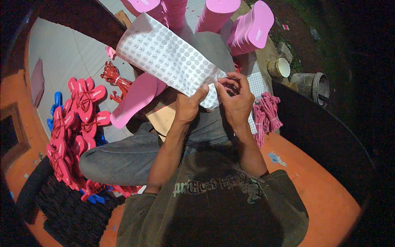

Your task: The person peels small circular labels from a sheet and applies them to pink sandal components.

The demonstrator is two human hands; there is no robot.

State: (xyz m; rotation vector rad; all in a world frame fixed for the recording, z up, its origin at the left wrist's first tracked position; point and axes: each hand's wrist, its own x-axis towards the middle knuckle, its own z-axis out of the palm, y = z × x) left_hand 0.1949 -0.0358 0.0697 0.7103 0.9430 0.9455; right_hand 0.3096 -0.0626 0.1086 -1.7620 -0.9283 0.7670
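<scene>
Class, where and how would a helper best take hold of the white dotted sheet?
Probably pinch the white dotted sheet at its upper-left edge, coming from the picture's upper left: it looks thin, that edge is unheld, and the left hand and right hand occupy its lower-right end.

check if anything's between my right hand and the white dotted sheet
Nothing visible is: the right hand is already at the right-hand end of the white dotted sheet, and the left hand holds its lower edge alongside, not between them.
</scene>
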